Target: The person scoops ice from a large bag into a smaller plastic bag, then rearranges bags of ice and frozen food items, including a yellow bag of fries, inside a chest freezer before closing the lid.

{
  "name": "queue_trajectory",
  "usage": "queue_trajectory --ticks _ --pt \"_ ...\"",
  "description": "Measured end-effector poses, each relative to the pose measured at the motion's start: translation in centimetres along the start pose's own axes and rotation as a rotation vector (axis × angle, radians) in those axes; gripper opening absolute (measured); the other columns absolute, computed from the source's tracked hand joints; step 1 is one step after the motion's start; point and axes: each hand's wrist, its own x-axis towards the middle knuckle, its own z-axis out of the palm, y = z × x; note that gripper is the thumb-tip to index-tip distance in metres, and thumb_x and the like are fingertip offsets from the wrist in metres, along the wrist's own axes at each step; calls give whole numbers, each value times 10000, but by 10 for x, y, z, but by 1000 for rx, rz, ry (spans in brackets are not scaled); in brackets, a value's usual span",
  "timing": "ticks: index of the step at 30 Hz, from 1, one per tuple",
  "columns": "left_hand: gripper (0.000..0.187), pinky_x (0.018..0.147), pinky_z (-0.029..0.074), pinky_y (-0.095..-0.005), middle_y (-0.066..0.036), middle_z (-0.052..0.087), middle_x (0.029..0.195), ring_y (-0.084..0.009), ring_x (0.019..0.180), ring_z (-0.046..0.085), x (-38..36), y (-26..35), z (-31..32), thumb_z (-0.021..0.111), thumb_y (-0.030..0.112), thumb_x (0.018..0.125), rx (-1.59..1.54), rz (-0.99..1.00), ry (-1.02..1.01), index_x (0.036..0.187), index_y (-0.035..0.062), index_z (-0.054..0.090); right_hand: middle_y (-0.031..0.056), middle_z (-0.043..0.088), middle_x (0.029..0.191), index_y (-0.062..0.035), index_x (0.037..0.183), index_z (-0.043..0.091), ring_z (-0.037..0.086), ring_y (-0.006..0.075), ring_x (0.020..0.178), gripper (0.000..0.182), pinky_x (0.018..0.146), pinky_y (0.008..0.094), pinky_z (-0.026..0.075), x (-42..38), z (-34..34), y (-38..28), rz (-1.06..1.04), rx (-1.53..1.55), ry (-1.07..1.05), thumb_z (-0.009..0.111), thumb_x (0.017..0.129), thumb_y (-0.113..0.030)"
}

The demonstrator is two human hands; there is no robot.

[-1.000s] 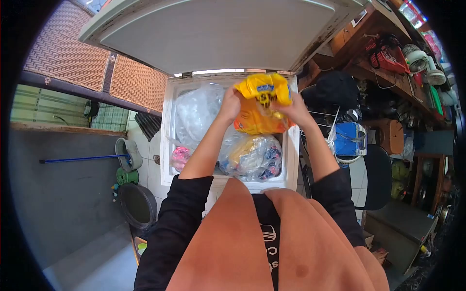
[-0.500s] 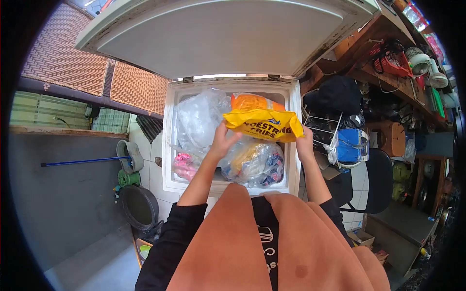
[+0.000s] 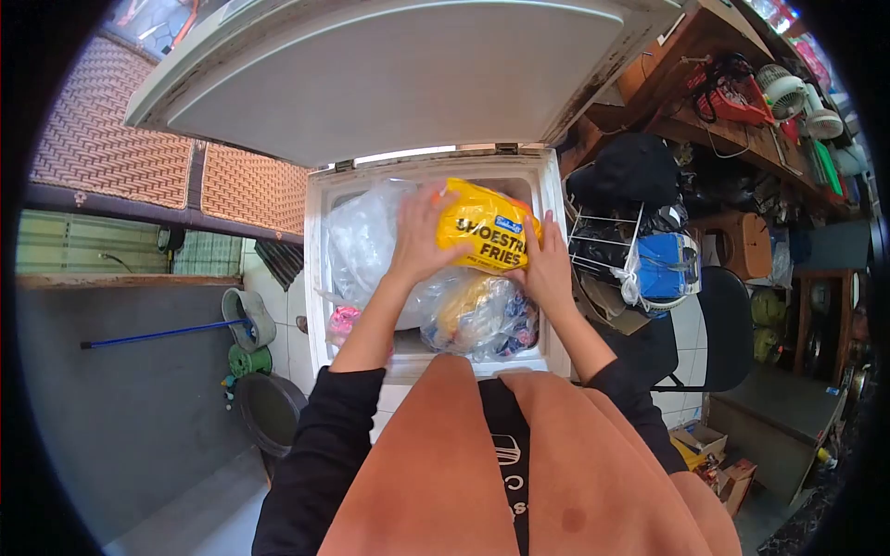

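Observation:
A yellow bag of shoestring fries sits inside an open chest freezer, its printed front facing up. My left hand grips the bag's left side, thumb across the front and fingers partly blurred at the upper corner. Along the right edge, my right hand holds the bag with its fingers stretched upward. To the left lies a large clear plastic bag with whitish contents. Nearer to me is another clear bag with yellowish contents. A pink package shows at the front left corner, partly hidden by my left forearm.
The raised freezer lid stands beyond the opening. To the right are a wire rack, a blue box and a black chair. A dark round tub and a blue-handled stick are at left.
The fries bag has been lowered and turned flatter, covering the orange package behind it. My left hand has moved up along its left side, and my right hand has shifted inward.

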Motion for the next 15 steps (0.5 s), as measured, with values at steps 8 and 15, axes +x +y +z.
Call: queue_trajectory --ticks 8,15 --pt "410 958 313 -435 -83 438 1269 -311 1200 352 50 -19 16 658 275 668 -71 421 -284 1041 119 594 178 591 886 -126 1123 530 585 322 666 455 597 375 486 30 -4 32 30 302 14 627 683 -185" --pt "295 679 453 -329 -154 621 858 -296 771 604 109 16 -11 552 255 787 -443 -207 -481 956 16 593 133 579 597 27 881 611 568 170 535 257 538 288 440 79 -79 42 238 896 -171 565 821 -219"
